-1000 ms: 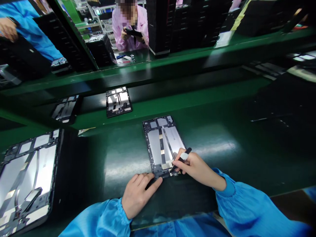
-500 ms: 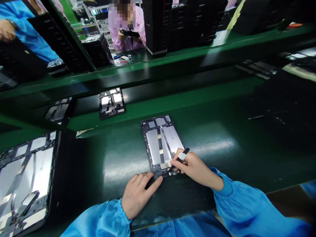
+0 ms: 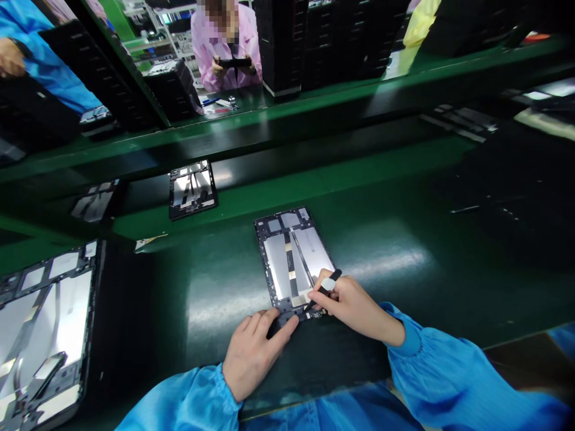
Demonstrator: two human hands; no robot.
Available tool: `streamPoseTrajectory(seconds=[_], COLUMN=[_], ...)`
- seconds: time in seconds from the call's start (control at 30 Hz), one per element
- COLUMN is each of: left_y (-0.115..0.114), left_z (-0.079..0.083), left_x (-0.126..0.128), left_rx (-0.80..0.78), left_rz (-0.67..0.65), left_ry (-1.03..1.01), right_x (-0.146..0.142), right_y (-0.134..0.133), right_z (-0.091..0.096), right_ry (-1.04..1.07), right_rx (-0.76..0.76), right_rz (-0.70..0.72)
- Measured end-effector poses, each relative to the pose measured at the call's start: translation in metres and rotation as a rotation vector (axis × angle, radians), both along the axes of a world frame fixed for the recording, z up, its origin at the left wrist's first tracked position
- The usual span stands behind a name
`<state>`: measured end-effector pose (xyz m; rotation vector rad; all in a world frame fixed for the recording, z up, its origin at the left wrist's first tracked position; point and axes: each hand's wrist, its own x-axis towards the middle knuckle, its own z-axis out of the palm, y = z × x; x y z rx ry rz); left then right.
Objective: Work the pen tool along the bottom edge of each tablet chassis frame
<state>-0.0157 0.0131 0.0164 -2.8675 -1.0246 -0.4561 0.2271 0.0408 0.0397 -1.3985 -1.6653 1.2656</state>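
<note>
Beyond the opened tablet [image 3: 293, 260], another tablet [image 3: 191, 189] lies unobstructed.

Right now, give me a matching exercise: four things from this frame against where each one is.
Things:
1. left hand
2. right hand
3. black stylus
4. second open tablet

Places:
A. on the far belt
B. gripped in the right hand
C. flat at the near open tablet's bottom edge
D. over that tablet's bottom right corner

Pairs: 1-C, 2-D, 3-B, 4-A

tablet [image 3: 291, 260] centre on mat [image 3: 404, 257] | second tablet [image 3: 42, 326] far left | two tablets [image 3: 192, 188] behind on belt [image 3: 314, 157]
</note>
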Motion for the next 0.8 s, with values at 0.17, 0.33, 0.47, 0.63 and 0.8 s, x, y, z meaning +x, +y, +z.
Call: streamPoseTrajectory(seconds=[0.17,0.33,0.47,0.63,0.8], left_y=[0.001,0.014,0.028,0.1,0.225], left_z=[0.002,0.01,0.013,-0.009,-0.004], left_x=[0.004,-0.012,0.004,0.053,0.072], left_rx=[-0.066,-0.117,-0.107,-0.048,0.056], left_rz=[-0.006,-0.09,-0.113,0.004,0.291], left_ry=[-0.004,-0.169,-0.105,0.079,0.024], right_x=[0.003,0.002,0.001,0.017,0.019], right_y=[-0.001,-0.004,-0.007,-0.001,0.014], right_z=[-0.005,-0.01,-0.018,-0.043,-0.061], right_ry=[0.007,0.183,0.223,0.208,0.226], right_rx=[0.01,0.014,0.246,0.359,0.381], right_rz=[-0.06,-0.127,-0.431,-0.74,-0.593])
